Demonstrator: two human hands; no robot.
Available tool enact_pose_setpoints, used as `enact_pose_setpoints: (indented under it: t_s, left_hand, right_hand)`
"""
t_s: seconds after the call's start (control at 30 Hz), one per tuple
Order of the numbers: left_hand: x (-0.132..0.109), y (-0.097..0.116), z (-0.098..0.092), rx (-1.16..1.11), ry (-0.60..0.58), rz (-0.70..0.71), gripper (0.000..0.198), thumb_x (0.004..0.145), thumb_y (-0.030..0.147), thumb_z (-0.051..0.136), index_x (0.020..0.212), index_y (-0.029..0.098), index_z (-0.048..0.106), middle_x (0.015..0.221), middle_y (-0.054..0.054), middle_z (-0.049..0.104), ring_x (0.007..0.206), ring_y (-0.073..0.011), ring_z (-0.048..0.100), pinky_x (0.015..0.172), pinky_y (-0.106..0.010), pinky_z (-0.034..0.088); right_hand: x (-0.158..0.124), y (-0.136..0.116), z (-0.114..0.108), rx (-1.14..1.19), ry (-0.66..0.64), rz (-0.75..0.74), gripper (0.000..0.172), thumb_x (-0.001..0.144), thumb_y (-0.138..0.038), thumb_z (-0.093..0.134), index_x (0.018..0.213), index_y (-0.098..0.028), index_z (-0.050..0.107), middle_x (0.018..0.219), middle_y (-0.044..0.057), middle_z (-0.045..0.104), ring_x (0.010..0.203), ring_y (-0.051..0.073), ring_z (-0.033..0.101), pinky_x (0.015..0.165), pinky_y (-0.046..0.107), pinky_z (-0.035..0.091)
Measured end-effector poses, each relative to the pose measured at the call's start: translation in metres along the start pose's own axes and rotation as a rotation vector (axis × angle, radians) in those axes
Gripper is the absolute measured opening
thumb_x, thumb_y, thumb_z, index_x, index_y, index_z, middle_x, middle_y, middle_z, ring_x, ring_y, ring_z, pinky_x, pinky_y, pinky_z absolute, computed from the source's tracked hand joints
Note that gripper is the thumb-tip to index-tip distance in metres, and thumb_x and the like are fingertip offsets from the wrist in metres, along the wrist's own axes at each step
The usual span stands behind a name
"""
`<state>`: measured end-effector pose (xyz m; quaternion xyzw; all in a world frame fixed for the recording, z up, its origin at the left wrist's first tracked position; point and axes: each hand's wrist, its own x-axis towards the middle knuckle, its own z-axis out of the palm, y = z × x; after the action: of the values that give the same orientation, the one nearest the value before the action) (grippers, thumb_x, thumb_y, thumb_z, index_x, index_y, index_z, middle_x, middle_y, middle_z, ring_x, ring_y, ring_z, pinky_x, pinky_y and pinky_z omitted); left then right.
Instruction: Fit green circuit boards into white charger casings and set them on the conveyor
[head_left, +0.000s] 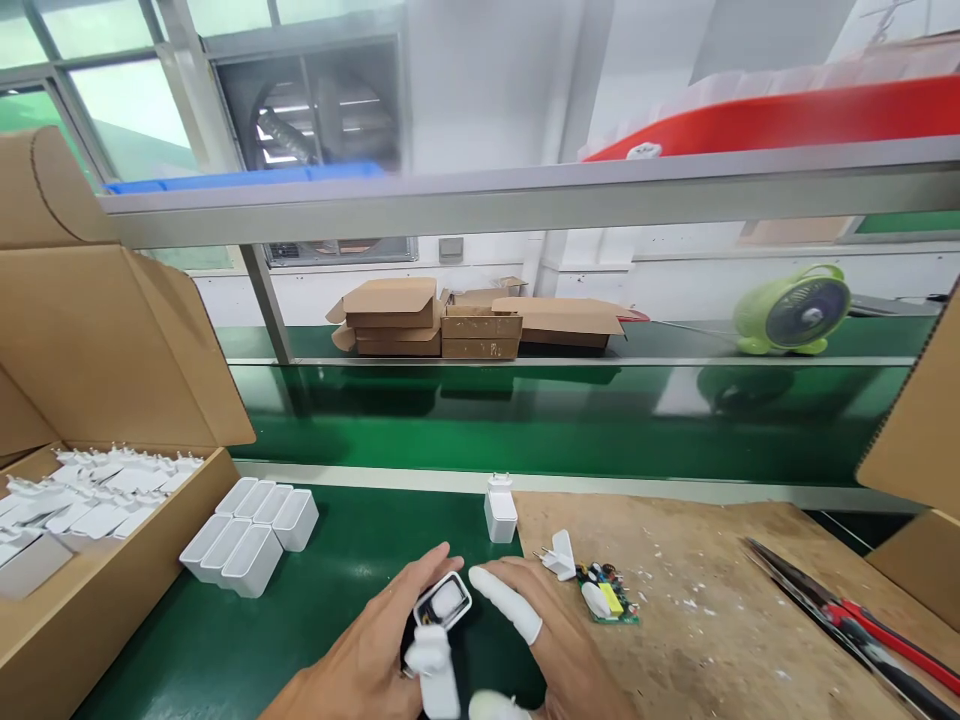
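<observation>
In the curled left hand (371, 645), an open-ended white plastic casing (458, 615) is held, a white plug-like piece (440, 688) just below. The casing is seemingly being worked on; steadiness is called for. Beside it, the right hand (570, 640) is spread wide, nothing gripped; beyond, a green circuit board (610, 595) is seen.

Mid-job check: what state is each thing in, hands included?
Left hand: closed on white casing
White casing: open-ended, contents showing
Right hand: open, two digits covered
Circuit board: bare, uncased
Grouped white cases: open-topped
Left carton: open, holding white parts
Red-handled pliers: lying down
Green fan: running or not, can't tell
</observation>
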<state>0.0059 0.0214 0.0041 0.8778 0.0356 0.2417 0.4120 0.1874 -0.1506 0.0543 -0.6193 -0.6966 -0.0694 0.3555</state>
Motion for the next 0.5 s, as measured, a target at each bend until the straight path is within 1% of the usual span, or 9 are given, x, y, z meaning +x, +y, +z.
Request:
enact_pose_setpoints:
  t_s: [0.07,0.1,0.13,0.2,0.27,0.33,0.4,0.5]
  left_hand:
    - [0.002,-0.001,0.0,-0.066,0.047,-0.024,0.087,0.09,0.013,0.062,0.165,0.036,0.025,0.154,-0.01,0.062,0.14,-0.0297,0.062,0.121,-0.05,0.05]
    - [0.004,-0.001,0.0,-0.095,0.075,-0.046,0.082,0.089,0.012,0.061,0.162,0.033,0.031,0.148,-0.01,0.065,0.134,-0.0286,0.066,0.12,-0.049,0.051]
    - [0.006,0.0,-0.001,-0.128,0.101,-0.074,0.077,0.088,0.013,0.061,0.159,0.031,0.036,0.143,-0.01,0.067,0.128,-0.0275,0.069,0.118,-0.048,0.052]
    - [0.011,0.002,-0.002,-0.223,0.132,-0.139,0.07,0.088,0.016,0.06,0.154,0.027,0.041,0.139,-0.011,0.069,0.121,-0.0262,0.071,0.113,-0.047,0.054]
    - [0.014,0.004,-0.003,-0.328,0.134,-0.198,0.069,0.088,0.019,0.061,0.154,0.025,0.04,0.143,-0.013,0.067,0.123,-0.0272,0.07,0.111,-0.048,0.055]
    - [0.017,0.005,-0.004,-0.412,0.128,-0.233,0.072,0.089,0.022,0.061,0.156,0.024,0.036,0.149,-0.016,0.065,0.131,-0.0289,0.067,0.112,-0.05,0.054]
    - [0.018,0.003,-0.004,-0.461,0.122,-0.244,0.073,0.091,0.026,0.062,0.159,0.024,0.033,0.153,-0.018,0.062,0.138,-0.0298,0.063,0.117,-0.053,0.05]
    - [0.018,0.001,-0.004,-0.49,0.119,-0.23,0.074,0.094,0.029,0.062,0.161,0.023,0.03,0.156,-0.021,0.06,0.143,-0.0302,0.059,0.122,-0.056,0.044]
  right_hand:
    - [-0.002,0.004,0.001,-0.031,0.081,-0.035,0.044,0.106,-0.033,0.059,0.148,-0.021,0.05,0.136,0.013,0.066,0.123,0.027,0.066,0.105,0.039,0.057]
    - [-0.003,0.007,0.004,-0.06,0.111,-0.045,0.041,0.107,-0.026,0.057,0.147,-0.022,0.052,0.137,0.012,0.067,0.125,0.025,0.066,0.107,0.037,0.057]
    - [-0.004,0.009,0.007,-0.082,0.129,-0.053,0.041,0.106,-0.022,0.056,0.147,-0.022,0.053,0.138,0.011,0.068,0.127,0.023,0.066,0.11,0.035,0.056]
    - [-0.005,0.012,0.015,-0.094,0.109,-0.091,0.044,0.107,-0.02,0.055,0.151,-0.021,0.052,0.142,0.011,0.066,0.131,0.021,0.066,0.114,0.03,0.054]
    - [-0.005,0.015,0.022,-0.097,0.059,-0.113,0.046,0.109,-0.021,0.053,0.154,-0.02,0.05,0.147,0.013,0.064,0.135,0.02,0.065,0.116,0.028,0.053]
    - [-0.002,0.016,0.027,-0.097,0.035,-0.135,0.043,0.11,-0.023,0.052,0.153,-0.02,0.052,0.145,0.015,0.064,0.133,0.022,0.066,0.114,0.03,0.055]
    - [0.005,0.015,0.027,-0.075,0.028,-0.152,0.04,0.11,-0.022,0.051,0.15,-0.021,0.056,0.139,0.016,0.066,0.126,0.023,0.07,0.107,0.031,0.061]
    - [0.018,0.014,0.022,-0.029,-0.004,-0.157,0.038,0.109,-0.021,0.053,0.146,-0.025,0.059,0.126,0.012,0.07,0.109,0.021,0.075,0.094,0.03,0.066]
